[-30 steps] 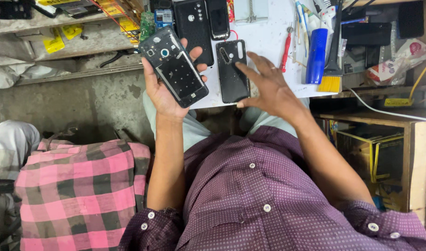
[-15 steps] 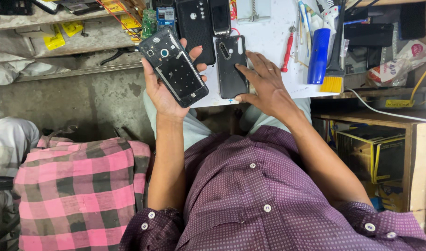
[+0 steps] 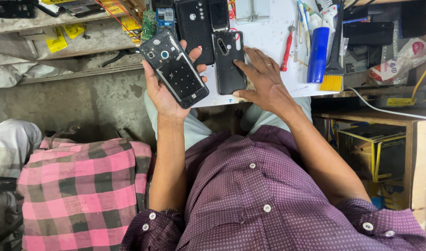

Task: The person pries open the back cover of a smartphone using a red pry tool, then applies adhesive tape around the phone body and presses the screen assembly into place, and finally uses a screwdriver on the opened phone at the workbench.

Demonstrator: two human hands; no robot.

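Two phone parts are in hand. An opened black phone body (image 3: pixel 175 69), back cover off and inner frame exposed, lies cradled in the left hand (image 3: pixel 164 95), fingers wrapped round its edges and the body tilted up towards the camera, apparently for inspection. Just right of that phone body, a black back cover (image 3: pixel 229 62) lies flat on the white work mat (image 3: pixel 268 42); the right hand (image 3: pixel 264 81) rests on it, fingers spread, pinning it down. Beyond the phone body lie further dark phone shells (image 3: pixel 194 28). Farther right: a red screwdriver (image 3: pixel 287 49), a blue-handled brush (image 3: pixel 321 58).
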